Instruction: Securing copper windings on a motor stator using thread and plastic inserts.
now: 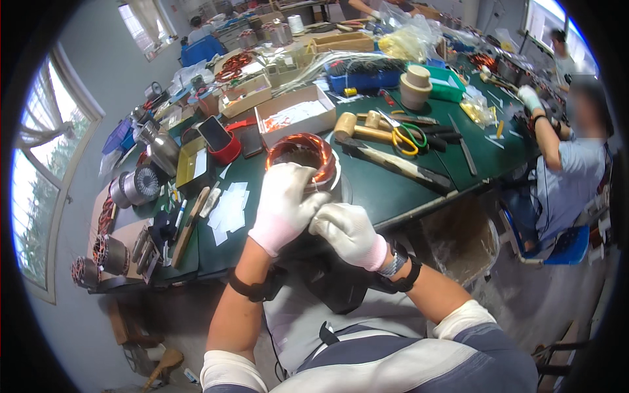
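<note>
A motor stator [319, 152] with a ring of copper windings stands near the front edge of the green table. My left hand [280, 204], in a white glove with a pink cuff, lies against its near side, fingers curled in. Close by on the right, my right hand [350, 234] wears a matching glove, its thumb and fingers pinched together. The fingertips of both hands nearly meet just below the windings. A thin white strand seems to run up between them to the coil, but what each hand grips is too small to make out.
White paper pieces [229, 211] lie to the left, beside a wooden stick [190, 226]. Right of the stator are a wooden mallet [345, 124], yellow-handled scissors [404, 144] and a long worn handle [400, 165]. An open carton [321, 121] stands behind. A co-worker [570, 170] sits at right.
</note>
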A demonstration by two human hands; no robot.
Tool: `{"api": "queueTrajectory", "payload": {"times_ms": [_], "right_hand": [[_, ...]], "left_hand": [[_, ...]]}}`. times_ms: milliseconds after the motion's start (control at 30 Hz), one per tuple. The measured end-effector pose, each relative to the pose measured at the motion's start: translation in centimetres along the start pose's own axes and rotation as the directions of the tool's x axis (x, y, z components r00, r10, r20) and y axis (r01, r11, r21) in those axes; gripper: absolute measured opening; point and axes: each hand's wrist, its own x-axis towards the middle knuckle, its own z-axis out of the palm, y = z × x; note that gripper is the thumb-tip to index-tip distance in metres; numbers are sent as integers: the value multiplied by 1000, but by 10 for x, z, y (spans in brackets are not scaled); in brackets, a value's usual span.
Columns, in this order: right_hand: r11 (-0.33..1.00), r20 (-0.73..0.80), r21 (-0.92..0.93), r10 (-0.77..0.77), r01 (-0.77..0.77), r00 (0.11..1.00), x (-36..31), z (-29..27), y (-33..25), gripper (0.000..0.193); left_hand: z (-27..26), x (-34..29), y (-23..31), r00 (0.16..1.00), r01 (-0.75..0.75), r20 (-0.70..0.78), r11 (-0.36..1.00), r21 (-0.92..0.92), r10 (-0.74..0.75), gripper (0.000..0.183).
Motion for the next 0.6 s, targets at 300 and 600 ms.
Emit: {"api": "queueTrajectory", "payload": {"times_ms": [300,600], "right_hand": [[807,164,-542,-173,235,971,-18,-35,-58,23],[901,-204,-417,38,-122,978,-13,-26,19,21]], "left_hand": [[-15,-3,-28,993,-63,104,997,34,59,34],[-17,3,-29,978,-76,194,997,-24,79,35]]}}
